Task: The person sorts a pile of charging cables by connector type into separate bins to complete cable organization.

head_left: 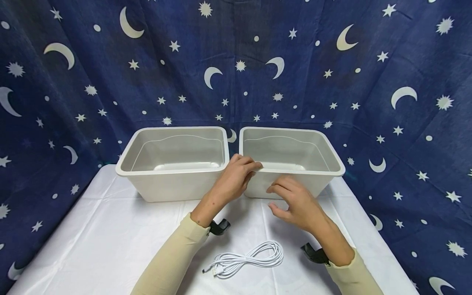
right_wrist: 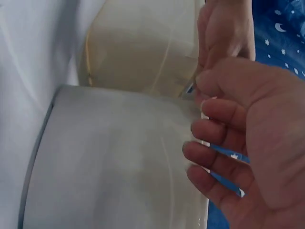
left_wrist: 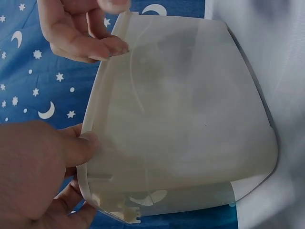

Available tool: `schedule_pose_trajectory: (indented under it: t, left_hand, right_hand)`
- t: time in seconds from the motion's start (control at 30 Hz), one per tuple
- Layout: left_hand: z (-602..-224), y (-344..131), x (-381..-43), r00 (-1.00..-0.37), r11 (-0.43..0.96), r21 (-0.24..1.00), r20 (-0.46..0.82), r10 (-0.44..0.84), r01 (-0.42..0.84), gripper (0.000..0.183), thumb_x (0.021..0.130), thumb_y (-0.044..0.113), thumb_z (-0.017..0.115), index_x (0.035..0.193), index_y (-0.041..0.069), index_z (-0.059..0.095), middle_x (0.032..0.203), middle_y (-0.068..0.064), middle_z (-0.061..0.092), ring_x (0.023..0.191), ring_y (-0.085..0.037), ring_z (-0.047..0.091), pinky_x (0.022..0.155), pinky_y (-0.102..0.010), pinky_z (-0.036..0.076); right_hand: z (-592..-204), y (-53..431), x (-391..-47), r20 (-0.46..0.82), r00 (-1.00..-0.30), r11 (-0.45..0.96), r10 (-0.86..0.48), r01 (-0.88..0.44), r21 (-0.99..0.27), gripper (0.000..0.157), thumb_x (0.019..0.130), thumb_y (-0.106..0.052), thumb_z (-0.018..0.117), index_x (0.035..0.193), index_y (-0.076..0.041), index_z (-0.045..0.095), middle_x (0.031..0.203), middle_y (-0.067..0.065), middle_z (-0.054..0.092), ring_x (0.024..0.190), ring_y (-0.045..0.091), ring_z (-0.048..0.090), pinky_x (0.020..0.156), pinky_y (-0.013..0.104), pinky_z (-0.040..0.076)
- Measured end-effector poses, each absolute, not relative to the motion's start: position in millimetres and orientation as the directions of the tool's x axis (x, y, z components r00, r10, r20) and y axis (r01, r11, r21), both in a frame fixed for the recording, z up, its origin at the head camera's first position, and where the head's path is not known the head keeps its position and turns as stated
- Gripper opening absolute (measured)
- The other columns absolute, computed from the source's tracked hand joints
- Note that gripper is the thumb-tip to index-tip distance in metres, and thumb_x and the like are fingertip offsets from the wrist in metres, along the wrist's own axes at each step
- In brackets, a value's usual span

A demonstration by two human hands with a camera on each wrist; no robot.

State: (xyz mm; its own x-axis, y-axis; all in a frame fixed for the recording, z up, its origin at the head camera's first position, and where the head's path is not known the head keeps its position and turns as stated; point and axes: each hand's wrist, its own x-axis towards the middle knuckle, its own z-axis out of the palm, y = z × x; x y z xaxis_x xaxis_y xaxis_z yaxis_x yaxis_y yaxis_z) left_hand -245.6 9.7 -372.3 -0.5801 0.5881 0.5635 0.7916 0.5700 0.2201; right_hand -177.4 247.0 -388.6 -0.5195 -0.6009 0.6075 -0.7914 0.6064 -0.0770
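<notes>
My left hand (head_left: 234, 178) grips the near left corner of the right-hand grey plastic bin (head_left: 295, 171). In the left wrist view its thumb lies on the outer side of the rim, with the fingers behind it. My right hand (head_left: 296, 203) hovers before that bin's front wall, its fingers loosely bent and apart, holding nothing. The right wrist view shows these fingers (right_wrist: 214, 155) close to the rim. A coiled white cable (head_left: 254, 259) with connector ends lies on the table between my forearms.
A matching grey bin (head_left: 173, 184) stands on the left, with a narrow gap between the two. Both stand on a white-covered table (head_left: 107, 241). Behind and beside them hangs a dark blue curtain (head_left: 236, 41) with moons and stars.
</notes>
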Motion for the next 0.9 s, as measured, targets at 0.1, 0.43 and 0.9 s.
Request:
schedule_pose_trajectory:
  t: [0.1,0.43,0.9]
  left_hand:
    - [-371.9,10.1,-245.6,-0.58,0.574,0.213,0.562,0.59,0.79,0.028,0.101,0.001,0.069,0.125,0.013,0.077,0.116,-0.002,0.073,0.106,-0.026,0.058,0.097,-0.035,0.048]
    - [-372.2,10.0,-245.6,-0.577,0.574,0.211,0.566,0.589,0.792,0.028,0.1,0.001,0.069,0.124,0.013,0.077,0.115,-0.002,0.073,0.107,-0.026,0.059,0.097,-0.035,0.048]
    - [-372.5,9.8,-246.4,-0.58,0.579,0.205,0.56,0.592,0.789,0.029,0.101,0.001,0.068,0.126,0.014,0.076,0.117,-0.001,0.072,0.106,-0.025,0.058,0.097,-0.035,0.047]
  right_hand:
    - [-390.9,243.1,-175.9,0.567,-0.517,0.582,-0.641,-0.809,-0.081,0.029,0.083,-0.019,0.083,0.109,-0.012,0.073,0.108,-0.002,0.068,0.102,0.019,0.063,0.093,0.035,0.051]
    - [-403.7,227.7,-171.6,0.516,-0.487,0.517,-0.704,-0.85,-0.097,0.034,0.08,-0.023,0.086,0.109,-0.014,0.071,0.109,-0.007,0.066,0.101,0.014,0.062,0.09,0.033,0.051]
    - [-421.1,206.8,-163.8,0.429,-0.435,0.45,-0.792,-0.89,-0.072,0.034,0.076,-0.03,0.091,0.101,-0.019,0.07,0.101,-0.009,0.062,0.094,0.01,0.059,0.087,0.031,0.052]
